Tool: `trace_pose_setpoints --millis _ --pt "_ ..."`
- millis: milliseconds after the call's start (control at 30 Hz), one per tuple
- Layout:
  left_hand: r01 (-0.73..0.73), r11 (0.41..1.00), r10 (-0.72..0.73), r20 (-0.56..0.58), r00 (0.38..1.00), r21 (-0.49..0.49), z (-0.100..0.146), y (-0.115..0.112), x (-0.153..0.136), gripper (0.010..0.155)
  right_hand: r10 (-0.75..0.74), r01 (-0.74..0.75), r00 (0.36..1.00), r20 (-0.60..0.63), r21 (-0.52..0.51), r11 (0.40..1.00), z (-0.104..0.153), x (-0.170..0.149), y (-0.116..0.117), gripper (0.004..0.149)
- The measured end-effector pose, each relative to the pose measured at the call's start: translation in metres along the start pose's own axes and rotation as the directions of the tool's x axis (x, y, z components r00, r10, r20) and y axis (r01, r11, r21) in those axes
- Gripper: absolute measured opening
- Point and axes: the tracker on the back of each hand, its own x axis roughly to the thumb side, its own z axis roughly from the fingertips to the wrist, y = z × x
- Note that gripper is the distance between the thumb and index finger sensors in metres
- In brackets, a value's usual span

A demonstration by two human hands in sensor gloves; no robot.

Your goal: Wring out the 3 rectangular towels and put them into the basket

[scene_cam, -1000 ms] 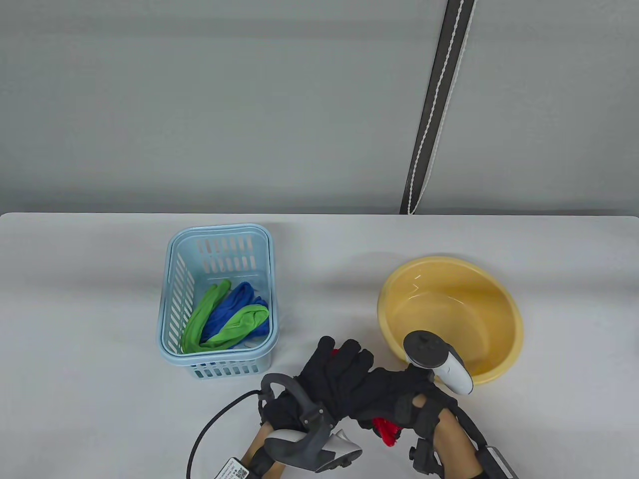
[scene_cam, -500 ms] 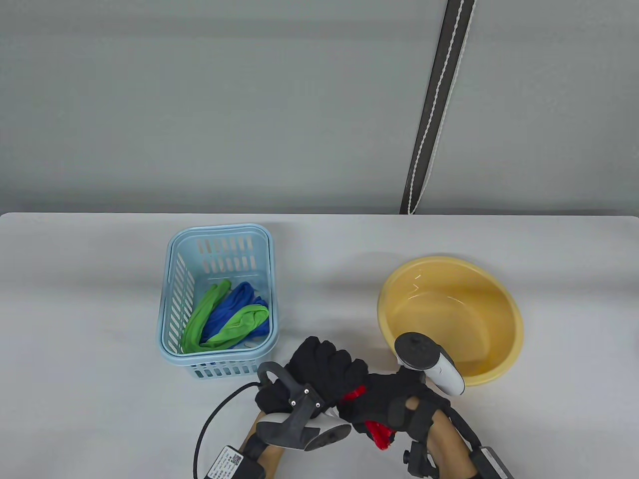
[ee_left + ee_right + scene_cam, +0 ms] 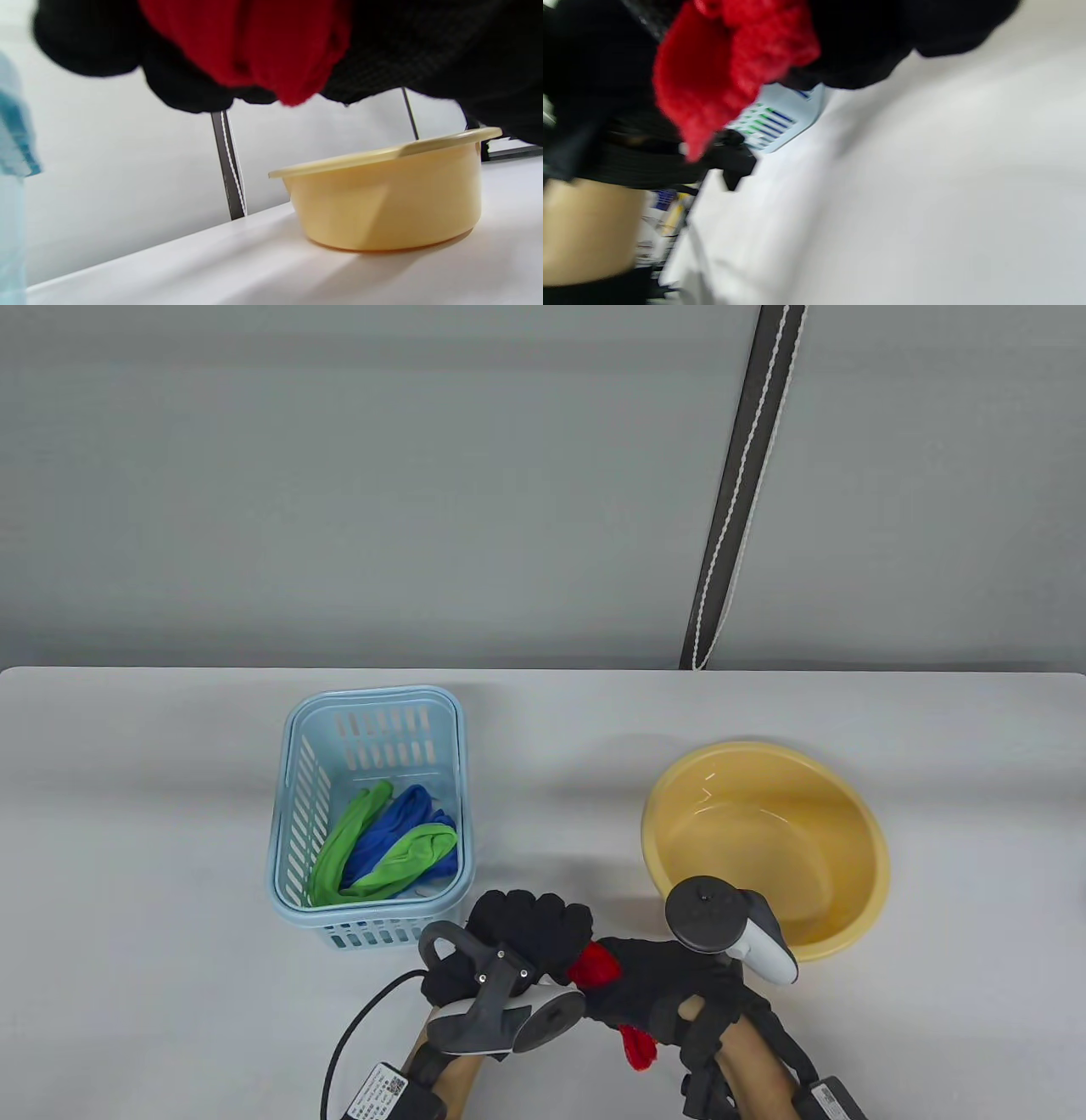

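A red towel (image 3: 594,965) is stretched between both gloved hands just above the table's front edge. My left hand (image 3: 526,933) grips its left end with curled fingers. My right hand (image 3: 653,984) grips the other end, and a red tail (image 3: 636,1048) hangs out below it. In the left wrist view the red towel (image 3: 254,46) bulges out of the black fingers, and the right wrist view shows the red towel (image 3: 729,63) in the same way. A light blue basket (image 3: 297,780) to the left holds a green towel (image 3: 399,857) and a blue towel (image 3: 399,819).
A yellow basin (image 3: 848,916) stands to the right of the hands, its near rim partly behind the right hand's tracker (image 3: 730,929). A black cable (image 3: 356,1035) runs from the left wrist toward the front edge. A dark strap (image 3: 738,492) hangs on the wall behind.
Both hands have shifted left toward the basket with the red towel. More of the towel now shows between them, and the left hand's fingers have curled tighter.
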Motion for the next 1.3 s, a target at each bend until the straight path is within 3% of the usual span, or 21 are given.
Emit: trace_pose_setpoints --millis 100,167,233,300,467,567,633,867,967,1067,1300 --pt "0.024 0.999 -0.025 -0.01 1.0 -0.048 -0.002 -0.001 0.005 0.041 0.16 -0.164 0.986 -0.041 -0.116 0.98 0.002 0.002 0.001 0.043" --pt "-0.059 0.996 0.056 -0.043 0.998 -0.071 -0.004 -0.001 0.003 0.041 0.247 -0.253 0.968 -0.055 -0.191 0.949 0.005 0.003 0.001 0.042" --pt "-0.143 0.983 0.133 -0.087 0.987 -0.118 -0.006 -0.002 0.003 0.042 0.376 -0.39 0.921 -0.103 -0.281 0.877 0.007 0.008 0.002 0.042" --pt "-0.177 0.976 0.163 -0.115 0.98 -0.128 -0.008 -0.001 0.001 0.041 0.542 -0.558 0.825 -0.158 -0.378 0.739 0.01 0.017 0.004 0.041" --pt "-0.371 0.914 0.342 -0.18 0.922 -0.164 -0.01 0.001 -0.005 0.042 0.645 -0.633 0.743 -0.177 -0.498 0.593 0.013 0.022 0.007 0.04" --pt "-0.511 0.836 0.464 -0.239 0.853 -0.201 -0.012 -0.004 -0.009 0.04 0.698 -0.666 0.689 -0.194 -0.551 0.503 0.013 0.021 0.011 0.04" --pt "-0.58 0.789 0.519 -0.283 0.807 -0.205 -0.012 -0.007 -0.011 0.041 0.706 -0.653 0.684 -0.183 -0.586 0.48 0.013 0.019 0.012 0.04" --pt "-0.836 0.514 0.709 -0.452 0.541 -0.192 -0.008 -0.014 -0.017 0.045 0.744 -0.626 0.648 -0.162 -0.67 0.399 0.017 0.021 0.01 0.039" --pt "-0.915 0.362 0.764 -0.507 0.4 -0.177 -0.006 -0.022 -0.018 0.045 0.747 -0.619 0.646 -0.16 -0.682 0.389 0.017 0.022 0.009 0.04" --pt "-0.975 0.14 0.804 -0.555 0.213 -0.172 -0.005 -0.034 -0.017 0.044 0.748 -0.61 0.646 -0.15 -0.691 0.388 0.019 0.021 0.008 0.041" --pt "-0.963 -0.211 0.815 -0.573 -0.08 -0.165 -0.007 -0.051 -0.01 0.041 0.759 -0.582 0.636 -0.138 -0.731 0.355 0.023 0.023 0.002 0.041"
